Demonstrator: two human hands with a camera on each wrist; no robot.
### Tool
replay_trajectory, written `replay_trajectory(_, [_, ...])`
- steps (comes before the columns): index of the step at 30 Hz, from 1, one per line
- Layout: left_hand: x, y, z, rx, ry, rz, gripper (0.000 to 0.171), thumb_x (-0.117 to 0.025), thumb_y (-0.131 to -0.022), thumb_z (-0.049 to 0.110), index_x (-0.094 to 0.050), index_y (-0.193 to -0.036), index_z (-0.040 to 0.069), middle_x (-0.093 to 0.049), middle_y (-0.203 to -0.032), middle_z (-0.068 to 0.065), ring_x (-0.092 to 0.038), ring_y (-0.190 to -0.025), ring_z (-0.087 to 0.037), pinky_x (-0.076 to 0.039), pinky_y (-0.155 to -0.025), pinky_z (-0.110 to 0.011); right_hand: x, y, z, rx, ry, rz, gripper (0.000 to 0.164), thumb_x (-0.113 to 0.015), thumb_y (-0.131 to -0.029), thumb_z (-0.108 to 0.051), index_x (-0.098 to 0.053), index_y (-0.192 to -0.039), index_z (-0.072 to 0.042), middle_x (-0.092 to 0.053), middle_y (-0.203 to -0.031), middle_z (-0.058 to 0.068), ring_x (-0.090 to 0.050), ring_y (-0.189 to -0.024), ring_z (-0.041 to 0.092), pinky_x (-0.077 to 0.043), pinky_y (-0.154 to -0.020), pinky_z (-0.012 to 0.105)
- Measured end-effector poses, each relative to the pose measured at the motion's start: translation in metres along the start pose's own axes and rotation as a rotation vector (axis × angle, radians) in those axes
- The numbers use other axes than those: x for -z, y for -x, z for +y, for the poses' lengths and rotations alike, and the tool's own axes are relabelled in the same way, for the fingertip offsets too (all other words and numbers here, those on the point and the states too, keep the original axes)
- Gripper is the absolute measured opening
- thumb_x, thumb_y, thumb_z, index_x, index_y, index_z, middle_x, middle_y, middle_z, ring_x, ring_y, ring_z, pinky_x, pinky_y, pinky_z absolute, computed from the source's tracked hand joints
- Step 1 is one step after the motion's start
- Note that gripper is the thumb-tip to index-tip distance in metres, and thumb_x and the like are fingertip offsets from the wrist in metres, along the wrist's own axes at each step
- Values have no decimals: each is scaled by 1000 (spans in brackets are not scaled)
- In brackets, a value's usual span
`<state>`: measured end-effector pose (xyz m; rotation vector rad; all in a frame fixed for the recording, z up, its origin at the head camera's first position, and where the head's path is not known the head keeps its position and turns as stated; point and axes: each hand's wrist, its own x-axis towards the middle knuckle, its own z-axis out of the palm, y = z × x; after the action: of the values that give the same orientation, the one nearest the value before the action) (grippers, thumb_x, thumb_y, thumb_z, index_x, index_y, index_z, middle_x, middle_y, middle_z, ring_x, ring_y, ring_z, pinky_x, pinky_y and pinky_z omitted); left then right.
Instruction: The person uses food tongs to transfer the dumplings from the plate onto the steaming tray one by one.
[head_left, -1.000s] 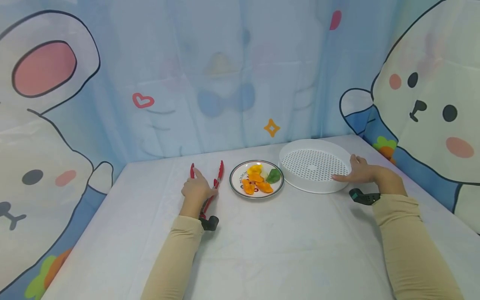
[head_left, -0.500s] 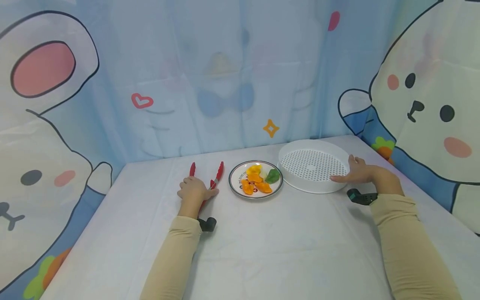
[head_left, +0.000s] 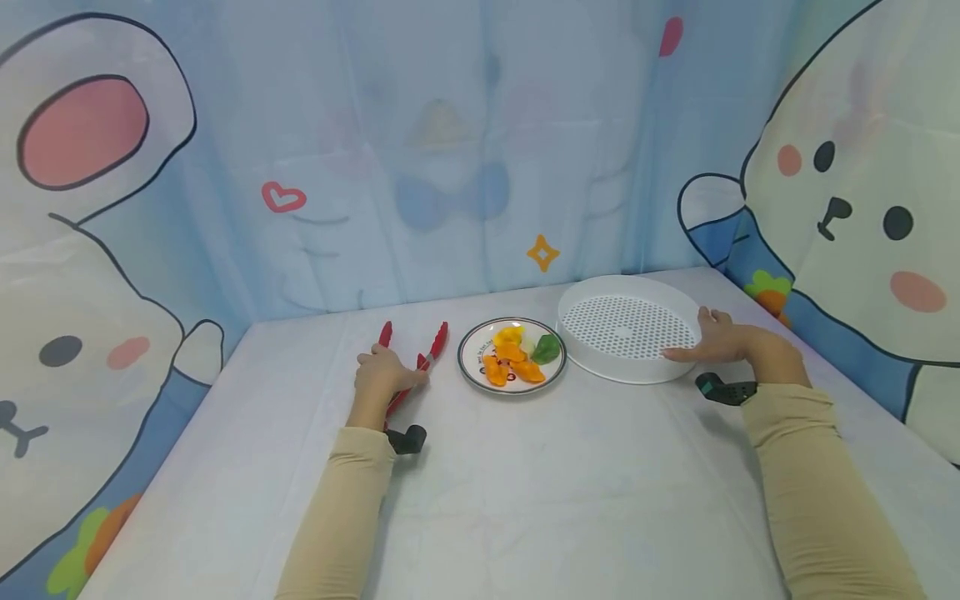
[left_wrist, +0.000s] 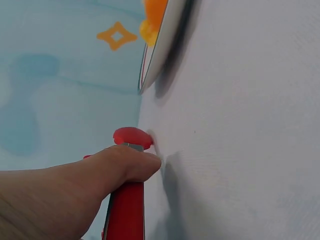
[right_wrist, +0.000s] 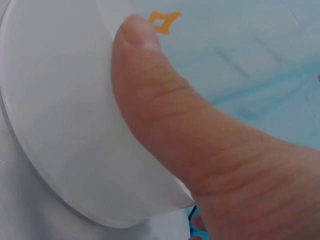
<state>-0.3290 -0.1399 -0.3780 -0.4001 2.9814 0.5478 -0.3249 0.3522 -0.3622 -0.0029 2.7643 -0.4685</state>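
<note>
My left hand (head_left: 382,379) grips a pair of red tongs (head_left: 432,347), their two arms spread apart and tips pointing away from me. In the left wrist view the thumb (left_wrist: 135,165) lies across one red arm of the tongs (left_wrist: 126,212); the other fingers are mostly hidden. To the right, my right hand (head_left: 723,340) touches the side of a round white basket (head_left: 618,371) with a perforated bottom. Its thumb (right_wrist: 150,85) lies against the outer wall up to the rim, and the fingers are spread along the right side.
Between the hands stands a dark-rimmed plate (head_left: 470,372) with orange and yellow pieces (head_left: 512,352) and a green leaf-like piece (head_left: 547,350). White cloth (head_left: 570,483) covers the table. A blue cartoon curtain (head_left: 465,108) hangs behind it.
My left hand has drawn slightly left, its fingers folding round the tongs, whose handle end has swung a little left. The right hand and basket look the same.
</note>
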Motion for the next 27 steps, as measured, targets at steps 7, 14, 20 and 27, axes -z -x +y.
replay_trajectory(7, [5, -6, -2, 16, 95, -41, 97, -73, -75, 44, -22, -140, -7, -37, -128, -29, -52, -94, -33, -52, -85, -43, 4, -1, 2, 14, 14, 27, 127, -57, -79, -67, 11, -138, 23, 9, -139, 48, -5, -125, 63, -16, -100, 74])
replay_trajectory(14, [2, -8, -4, 19, 109, -45, 101, -75, -73, 47, -22, -141, -7, -37, -129, -29, -53, -104, -37, -50, -89, -47, 2, -2, 5, 36, -9, 33, 123, -58, -81, -63, 12, -139, 20, 12, -140, 46, -4, -126, 64, -15, -100, 75])
replay_trajectory(20, [0, -9, -5, 31, 127, -48, 102, -74, -73, 48, -22, -142, -5, -35, -133, -29, -51, -109, -40, -49, -92, -49, 3, 3, 4, 40, -5, 32, 118, -53, -83, -65, 7, -141, 19, 11, -140, 47, -1, -127, 64, -14, -100, 75])
replay_trajectory(27, [0, -8, -5, 28, 116, -45, 100, -74, -73, 47, -22, -142, -4, -36, -132, -29, -51, -108, -40, -49, -91, -50, 6, 6, 6, 63, -45, 34, 108, -54, -86, -58, 0, -143, 17, 10, -142, 46, 2, -129, 63, -10, -101, 75])
